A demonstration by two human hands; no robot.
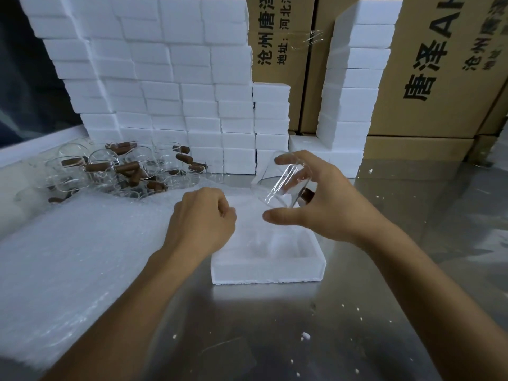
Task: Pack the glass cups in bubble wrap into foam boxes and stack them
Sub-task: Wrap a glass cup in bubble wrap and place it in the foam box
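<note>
Fingers (283,160) of right hand (324,199) hold glass cup (283,185) | axis tilted

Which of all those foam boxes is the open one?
The foam box lying flat on the metal table, right beneath the hands. Its hollow inside shows, while the stacked foam boxes behind are all closed.

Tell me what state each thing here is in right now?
Right hand: grips a glass cup.
Cup: tilted, bare, held above the box.
Left hand: curled on the bubble wrap; a pinch cannot be told.
Foam box: open, lidless.
Bubble wrap: spread flat.
Other cups: piled, unwrapped.
Foam stacks: closed, stacked.
</note>
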